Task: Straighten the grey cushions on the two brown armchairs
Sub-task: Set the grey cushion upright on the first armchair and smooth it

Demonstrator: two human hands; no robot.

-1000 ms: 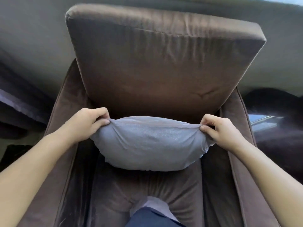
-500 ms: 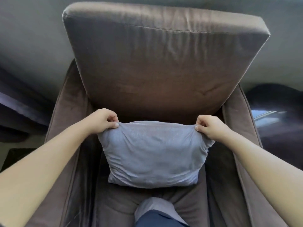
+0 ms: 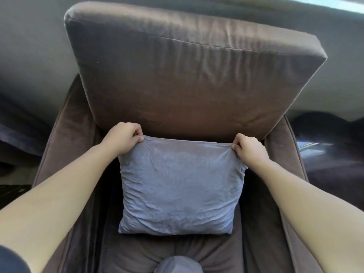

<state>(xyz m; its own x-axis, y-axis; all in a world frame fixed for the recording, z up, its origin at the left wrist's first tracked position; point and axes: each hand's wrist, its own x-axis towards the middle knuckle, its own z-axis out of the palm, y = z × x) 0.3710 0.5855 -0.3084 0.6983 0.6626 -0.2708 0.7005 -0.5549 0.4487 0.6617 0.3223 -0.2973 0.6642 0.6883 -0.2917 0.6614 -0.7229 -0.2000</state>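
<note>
A grey cushion (image 3: 180,188) stands upright on the seat of a brown armchair (image 3: 177,81), its top edge against the bottom of the backrest. My left hand (image 3: 123,138) pinches the cushion's upper left corner. My right hand (image 3: 249,149) pinches the upper right corner. The cushion's face is wrinkled and squarish, with its lower edge resting on the seat. Only this one armchair is in view.
The armrests (image 3: 65,138) rise on both sides of the seat. A grey wall (image 3: 29,46) runs behind the chair. My knee (image 3: 177,265) shows at the bottom edge, against the seat front. A dark glossy surface (image 3: 325,154) lies to the right.
The cushion went from a bunched, lifted bundle to hanging flat and upright, its lower edge now down on the seat. Both hands moved inward and back toward the backrest, still gripping the top corners.
</note>
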